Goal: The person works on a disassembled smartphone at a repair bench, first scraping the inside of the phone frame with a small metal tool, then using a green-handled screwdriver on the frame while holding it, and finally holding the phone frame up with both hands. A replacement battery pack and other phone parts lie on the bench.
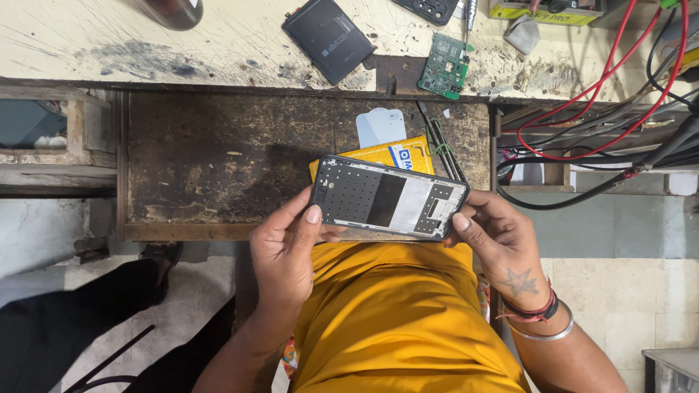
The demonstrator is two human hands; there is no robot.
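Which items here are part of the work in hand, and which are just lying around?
In hand:
- phone frame, gripped by left hand and right hand

Lying about:
- green circuit board
- black battery
- yellow box and clear screen protector in the open drawer
- red and black cables
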